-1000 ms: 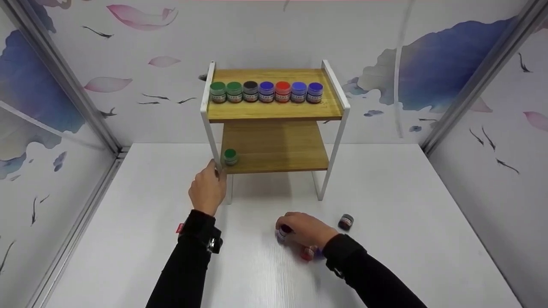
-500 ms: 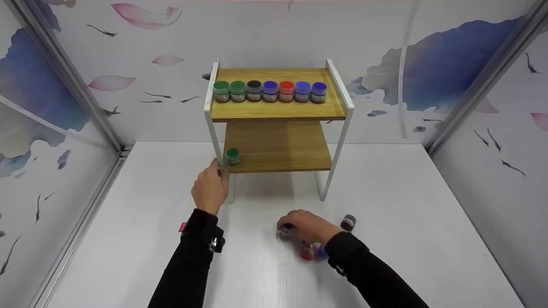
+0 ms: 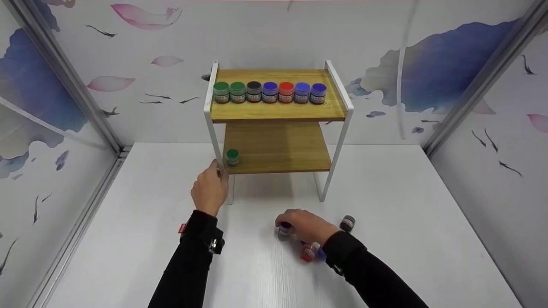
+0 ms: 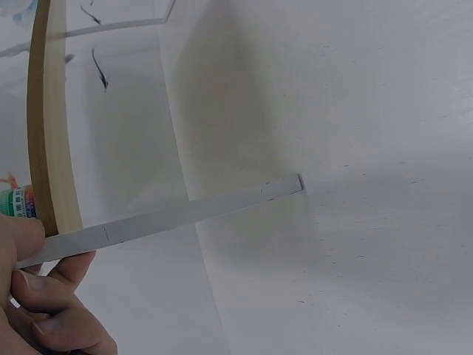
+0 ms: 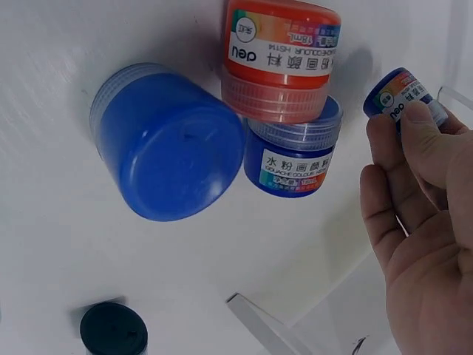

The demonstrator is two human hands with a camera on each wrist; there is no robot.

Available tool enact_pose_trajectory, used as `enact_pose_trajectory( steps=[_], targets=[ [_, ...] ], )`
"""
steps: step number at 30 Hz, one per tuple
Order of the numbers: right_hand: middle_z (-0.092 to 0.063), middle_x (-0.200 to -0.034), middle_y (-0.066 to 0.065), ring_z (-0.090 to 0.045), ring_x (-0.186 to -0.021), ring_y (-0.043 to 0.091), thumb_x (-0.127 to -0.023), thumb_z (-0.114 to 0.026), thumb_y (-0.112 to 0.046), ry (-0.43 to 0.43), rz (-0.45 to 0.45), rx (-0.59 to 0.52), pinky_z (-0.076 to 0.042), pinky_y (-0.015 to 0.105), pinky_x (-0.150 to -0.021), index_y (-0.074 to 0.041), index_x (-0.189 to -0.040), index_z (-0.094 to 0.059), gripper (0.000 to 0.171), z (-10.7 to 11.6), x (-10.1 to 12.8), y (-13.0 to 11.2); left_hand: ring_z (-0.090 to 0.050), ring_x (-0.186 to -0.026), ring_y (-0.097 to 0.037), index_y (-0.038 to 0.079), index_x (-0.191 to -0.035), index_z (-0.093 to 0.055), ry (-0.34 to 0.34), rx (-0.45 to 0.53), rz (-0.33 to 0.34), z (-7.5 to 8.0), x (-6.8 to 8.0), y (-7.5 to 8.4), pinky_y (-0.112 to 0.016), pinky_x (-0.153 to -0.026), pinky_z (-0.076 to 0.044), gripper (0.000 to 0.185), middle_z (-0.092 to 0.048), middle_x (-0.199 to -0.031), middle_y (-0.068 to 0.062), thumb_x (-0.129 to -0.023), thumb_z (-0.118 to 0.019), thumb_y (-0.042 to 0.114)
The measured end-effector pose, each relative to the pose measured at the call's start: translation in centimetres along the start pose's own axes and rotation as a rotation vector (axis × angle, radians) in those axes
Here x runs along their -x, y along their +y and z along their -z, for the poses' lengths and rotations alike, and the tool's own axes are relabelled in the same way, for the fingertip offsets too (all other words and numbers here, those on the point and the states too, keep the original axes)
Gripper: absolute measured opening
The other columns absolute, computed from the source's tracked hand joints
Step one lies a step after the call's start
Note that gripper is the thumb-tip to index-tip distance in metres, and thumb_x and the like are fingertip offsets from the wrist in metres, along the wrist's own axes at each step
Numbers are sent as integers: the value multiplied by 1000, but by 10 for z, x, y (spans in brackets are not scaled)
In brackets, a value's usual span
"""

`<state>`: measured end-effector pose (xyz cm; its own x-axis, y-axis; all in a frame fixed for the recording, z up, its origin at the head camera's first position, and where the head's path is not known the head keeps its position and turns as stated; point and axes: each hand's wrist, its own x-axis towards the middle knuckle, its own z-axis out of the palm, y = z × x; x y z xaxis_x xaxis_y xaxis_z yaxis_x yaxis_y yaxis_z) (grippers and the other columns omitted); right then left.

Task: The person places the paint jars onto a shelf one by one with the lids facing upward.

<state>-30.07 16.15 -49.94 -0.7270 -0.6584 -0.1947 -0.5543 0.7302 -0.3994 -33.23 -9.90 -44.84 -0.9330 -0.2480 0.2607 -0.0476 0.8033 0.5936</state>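
A two-tier wooden rack (image 3: 278, 112) with white legs stands at the back of the white table. My left hand (image 3: 216, 169) grips its front left leg (image 4: 170, 218), next to a green jar (image 3: 232, 157) on the lower shelf. My right hand (image 3: 286, 226) pinches a small dark blue jar (image 5: 403, 96) standing on the table in front of the rack. Just behind that hand, a red jar (image 5: 281, 55) and two blue jars (image 5: 166, 140) are clustered together. A black jar (image 3: 347, 223) stands to the right.
Several jars in green, black, blue and red line the top shelf (image 3: 269, 92). Patterned walls with metal corner posts (image 3: 64, 81) close in the table (image 3: 406, 222) on three sides.
The right hand has shifted very slightly around the dark blue jar. The left hand stays on the rack leg.
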Motion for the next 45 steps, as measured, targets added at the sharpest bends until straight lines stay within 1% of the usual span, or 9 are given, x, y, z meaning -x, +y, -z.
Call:
enact_pose_trajectory(
  steps=[5,12,18,20,24,27,33,39,45],
  targets=[
    [-66,-115,2,-61,-110,18,-88,-63,5,9,30,-15,-48,39,-102,-15,-121,-65,39,2,-2,-1,-60,-63,-23,8,-99,-63,0,-3,4,0,1,-1,-34,-50,-42,19,-70,-86,-10,-98,-55,25],
    [-66,-114,5,-62,-110,20,-87,-60,10,54,92,11,-48,39,-100,-12,-121,-66,41,12,-5,-4,-60,-62,-23,7,-97,-63,11,4,-2,0,0,-1,-33,-49,-42,19,-70,-85,-10,-98,-56,25],
    [-67,-117,4,-62,-110,19,-89,-61,8,72,55,5,-49,38,-101,-15,-124,-64,42,25,-10,-9,-60,-63,-24,8,-97,-64,21,10,2,-1,-1,0,-34,-51,-44,19,-70,-85,-10,-98,-56,26],
    [-67,-117,5,-62,-111,20,-89,-61,7,86,59,2,-49,38,-101,-13,-124,-63,41,30,-11,-11,-60,-63,-24,8,-96,-63,23,12,0,-1,-1,0,-34,-50,-43,19,-70,-84,-10,-98,-56,25],
    [-68,-110,8,-64,-105,23,-89,-60,9,133,122,24,-51,40,-96,-7,-118,-64,33,37,-12,-15,-60,-63,-24,8,-97,-63,23,16,-1,-1,-1,0,-34,-50,-42,18,-70,-85,-10,-98,-56,25],
    [-69,-106,9,-65,-102,24,-90,-58,8,143,147,45,-51,40,-93,-5,-114,-65,29,42,-14,-18,-61,-64,-24,8,-99,-63,16,16,7,-1,-1,0,-34,-50,-43,19,-70,-85,-11,-98,-56,26],
    [-69,-113,9,-64,-108,24,-91,-58,6,125,88,48,-50,40,-98,-5,-120,-64,31,57,-18,-28,-61,-65,-24,8,-99,-63,6,9,9,-2,0,0,-34,-51,-43,20,-70,-86,-11,-98,-55,27],
    [-68,-119,8,-63,-113,22,-92,-61,1,101,13,8,-48,38,-101,-8,-126,-63,35,71,-23,-39,-60,-60,-23,8,-98,-63,21,-2,-4,-1,2,0,-33,-48,-42,18,-71,-83,-11,-98,-54,24],
    [-67,-122,8,-62,-115,22,-92,-62,-3,108,-8,4,-47,39,-103,-10,-127,-63,35,84,-27,-45,-61,-62,-24,8,-99,-63,18,-2,-3,0,1,2,-34,-50,-43,19,-71,-85,-11,-98,-53,25]
  ],
)
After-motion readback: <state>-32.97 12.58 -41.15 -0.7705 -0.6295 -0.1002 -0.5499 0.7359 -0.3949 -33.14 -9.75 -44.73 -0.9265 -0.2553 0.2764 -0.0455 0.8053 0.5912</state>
